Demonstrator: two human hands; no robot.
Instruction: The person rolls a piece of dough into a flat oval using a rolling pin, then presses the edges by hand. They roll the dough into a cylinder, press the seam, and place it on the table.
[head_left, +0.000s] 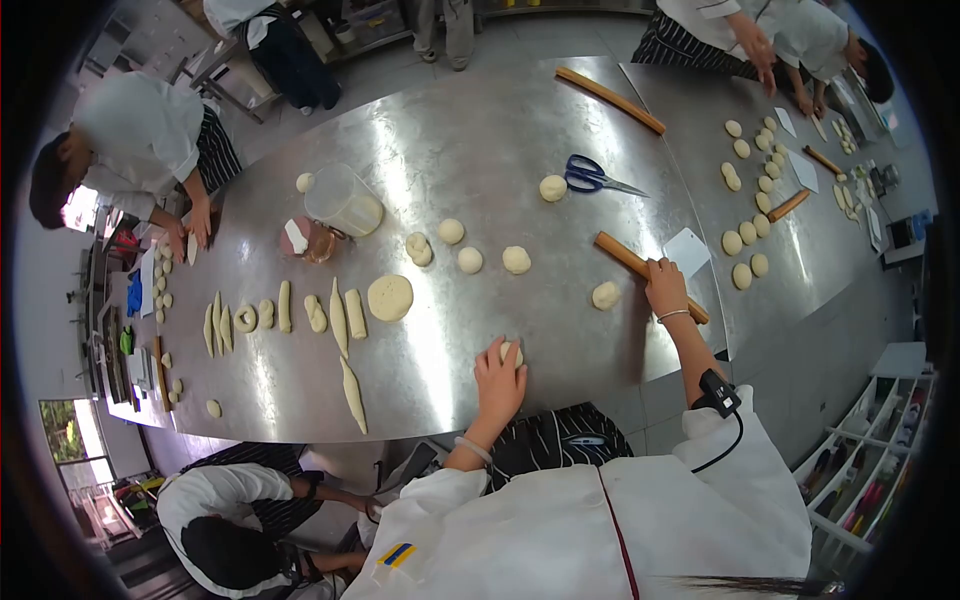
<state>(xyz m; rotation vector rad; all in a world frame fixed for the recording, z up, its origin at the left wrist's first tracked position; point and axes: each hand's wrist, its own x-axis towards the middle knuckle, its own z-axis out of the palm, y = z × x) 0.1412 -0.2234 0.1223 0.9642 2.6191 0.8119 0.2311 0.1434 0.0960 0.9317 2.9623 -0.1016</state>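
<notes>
My left hand is curled over a ball of dough near the table's front edge, partly hiding it. Gripped in my right hand is a wooden rolling pin, which lies slanted on the steel table. A flat white scraper sits just beyond that hand, partly behind the pin. Between my hands and a little farther away are dough balls, one left of the pin and another farther left. A flat dough disc lies left of my left hand.
Shaped dough pieces line the left side. A plastic measuring jug, a pinkish container, blue-handled scissors and a second rolling pin stand or lie farther back. Co-workers work at the table's left and right ends; another person is at front left.
</notes>
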